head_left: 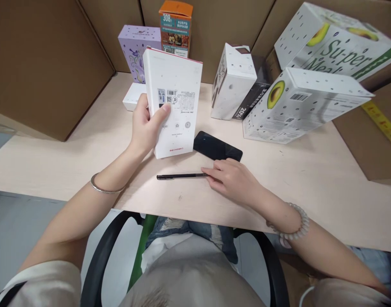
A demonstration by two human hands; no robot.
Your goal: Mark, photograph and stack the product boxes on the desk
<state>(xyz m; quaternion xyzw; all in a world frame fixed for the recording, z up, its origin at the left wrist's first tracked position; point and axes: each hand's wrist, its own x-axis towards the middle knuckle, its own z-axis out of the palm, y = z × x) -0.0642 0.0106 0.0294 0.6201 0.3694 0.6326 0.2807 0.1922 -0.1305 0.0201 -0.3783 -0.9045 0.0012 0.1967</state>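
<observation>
My left hand (148, 123) grips a white box (179, 85) by its left side, thumb pressed on the printed face. The box is held tilted upright above the table, with a barcode, small print and a red edge along its top. At the table's front part my right hand (229, 179) has its fingers closed on the right end of a slim black pen (181, 175). The pen lies level, pointing left. Just beyond that hand a black smartphone (217, 146) rests flat, its left end close to the white box.
Behind stand a purple box (139, 42), an orange box (175, 25) and a low white box (133, 97). To the right are a white carton (235, 81), a black box (258, 87) and two avocado-printed boxes (304, 106). Large brown cardboard (45, 64) walls the left side.
</observation>
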